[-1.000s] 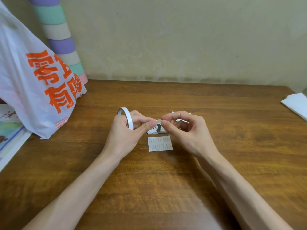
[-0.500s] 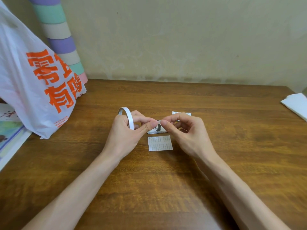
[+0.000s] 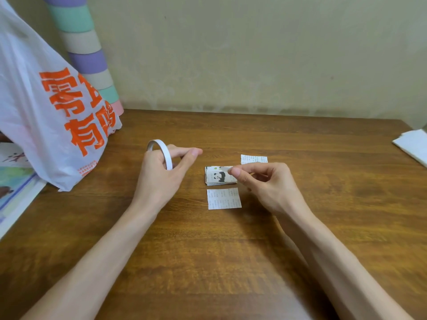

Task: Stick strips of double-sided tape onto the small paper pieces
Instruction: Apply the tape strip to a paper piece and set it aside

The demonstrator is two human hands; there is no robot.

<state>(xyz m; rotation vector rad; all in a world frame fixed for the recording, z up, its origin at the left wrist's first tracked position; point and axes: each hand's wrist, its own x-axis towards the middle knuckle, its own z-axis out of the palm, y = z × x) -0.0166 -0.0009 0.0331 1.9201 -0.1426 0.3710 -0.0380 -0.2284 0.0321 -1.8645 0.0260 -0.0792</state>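
My left hand point(image 3: 161, 174) holds a thin white roll of double-sided tape point(image 3: 161, 151) upright, left of the papers. My right hand point(image 3: 261, 181) pinches a short torn strip of tape point(image 3: 225, 169) between thumb and forefinger, over the top edge of a small stack of paper pieces point(image 3: 219, 176) with a panda picture on top. A single paper piece point(image 3: 223, 198) with faint print lies flat just in front of the stack. Another small piece point(image 3: 253, 158) lies behind my right hand. All rest on the wooden table point(image 3: 231, 250).
A white plastic bag point(image 3: 46, 107) with orange characters stands at the left, over printed sheets point(image 3: 13, 188) at the table's left edge. A striped pastel tube point(image 3: 85, 49) leans in the back left corner. White folded paper point(image 3: 413, 144) lies at the right edge.
My hands, which were close together over the stack, have pulled apart. The left carried the roll to the left; the right now holds a separated strip. The panda stack is uncovered.
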